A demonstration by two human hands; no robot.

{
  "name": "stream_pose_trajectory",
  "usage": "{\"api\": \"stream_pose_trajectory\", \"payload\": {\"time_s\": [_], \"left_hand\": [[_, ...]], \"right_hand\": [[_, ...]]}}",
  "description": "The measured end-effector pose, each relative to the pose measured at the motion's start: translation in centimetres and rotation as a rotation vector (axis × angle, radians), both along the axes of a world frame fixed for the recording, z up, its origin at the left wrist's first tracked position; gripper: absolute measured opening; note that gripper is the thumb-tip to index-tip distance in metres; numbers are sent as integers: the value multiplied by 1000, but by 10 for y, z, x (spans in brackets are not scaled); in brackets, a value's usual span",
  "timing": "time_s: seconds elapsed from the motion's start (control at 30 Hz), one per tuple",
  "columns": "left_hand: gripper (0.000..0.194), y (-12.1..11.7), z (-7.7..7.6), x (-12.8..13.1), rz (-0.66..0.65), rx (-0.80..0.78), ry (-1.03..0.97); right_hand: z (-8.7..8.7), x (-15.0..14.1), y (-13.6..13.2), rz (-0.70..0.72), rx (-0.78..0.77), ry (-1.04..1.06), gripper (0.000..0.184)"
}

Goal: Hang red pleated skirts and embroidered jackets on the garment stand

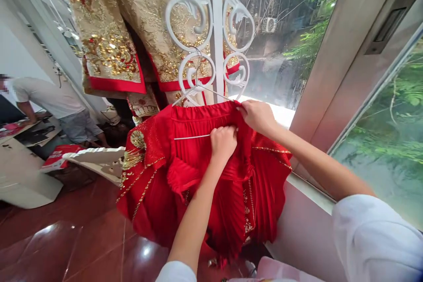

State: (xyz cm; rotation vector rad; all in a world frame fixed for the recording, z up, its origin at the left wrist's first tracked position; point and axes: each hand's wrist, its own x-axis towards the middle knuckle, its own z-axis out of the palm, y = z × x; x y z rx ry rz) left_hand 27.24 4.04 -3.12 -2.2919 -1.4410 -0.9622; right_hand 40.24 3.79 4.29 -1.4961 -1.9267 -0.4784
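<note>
Red pleated dress w/ gold trim (228, 194) hangs off white hanger (191, 137) on scrolled white rack (216, 31), right by window (380, 163). L hand (224, 143) closed tight on cloth at hanger bar; R hand (257, 116) pinching top edge, nearly shut. Gold-embroidered garments (109, 22) hang behind.

No readable text, no legible labels, no signs

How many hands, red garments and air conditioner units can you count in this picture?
Hands: 2 (left hand, right hand)
Red pleated garment: 1
Air conditioner unit: 1
Total: 4
</note>
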Motion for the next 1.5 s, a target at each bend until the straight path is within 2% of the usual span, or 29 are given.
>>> {"api": "stream_pose_trajectory", "payload": {"time_s": [0.07,0.13,0.2,0.27,0.33,0.37,0.43,0.5,0.57,0.6,0.67,0.73,0.77,0.8,0.87,0.97,1.07,1.13,1.27,1.3,1.33,1.4,1.43,1.5], "left_hand": [[33,0,-2,0,10,-4,-2],[32,-1,-5,0,22,-14,-2],[29,-2,-8,1,37,-21,-3],[27,-2,-9,2,53,-17,-3],[27,1,-6,3,54,-14,1],[27,2,-4,3,48,-21,3],[28,4,0,2,29,-52,2],[30,4,4,1,29,-83,5],[30,3,5,1,50,-88,15],[29,1,5,0,57,-81,19],[28,-1,4,0,56,-57,19],[27,-3,2,1,41,-34,12],[27,-3,2,1,39,-27,10],[26,-3,1,1,41,-23,8],[26,-2,1,0,44,-24,2],[28,-1,0,-2,37,-25,-5],[31,-1,1,-3,31,-19,7],[32,-3,2,-2,34,-19,9],[33,-6,5,1,48,-21,5],[33,-7,6,1,54,-27,6],[32,-8,7,1,60,-34,9],[31,-9,7,1,70,-49,19],[31,-9,7,0,72,-52,23],[31,-9,5,0,77,-53,28]], "right_hand": [[9,9,11,146,-124,113,25],[24,21,23,280,-261,326,27],[41,28,32,351,-329,525,27],[55,29,34,368,-253,590,27],[58,21,26,334,-81,488,25],[54,16,18,293,-3,395,24],[34,4,-1,196,61,177,21],[6,-4,-20,145,12,-20,21],[-20,-3,-31,199,-48,-102,25],[-28,1,-32,236,-37,-72,26],[-34,17,-25,255,78,97,27],[-30,38,-11,248,206,281,28],[-27,47,-4,272,207,347,30],[-26,56,4,327,145,401,32],[-28,68,16,483,-117,524,35],[-43,77,27,604,-484,785,45],[-54,80,30,597,-565,927,51],[-52,76,27,533,-444,867,53],[-33,46,9,296,121,526,45],[-28,36,4,260,218,414,44],[-25,25,-1,244,272,304,45],[-20,8,-3,249,282,166,43],[-19,3,-1,263,262,169,38],[-19,-2,10,312,207,325,29]]}}
